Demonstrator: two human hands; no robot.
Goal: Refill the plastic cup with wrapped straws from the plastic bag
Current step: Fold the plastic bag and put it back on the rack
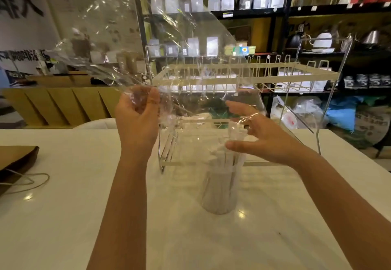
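A clear plastic cup [220, 191] stands upright on the white table [63, 217], packed with white wrapped straws [224, 159] that stick out above its rim. A large clear plastic bag [135, 28] hangs in the air above and left of the cup, and I see no straws inside it. My left hand [137, 117] grips the bag's crumpled lower edge. My right hand [260, 134] hovers just right of the straw tops with fingers spread; whether it touches the bag's film is unclear.
A two-tier wire rack [243, 75] stands on the table right behind the cup. A brown paper bag [17, 159] with string handles lies at the table's left edge. Shelves of packets and kettles fill the background.
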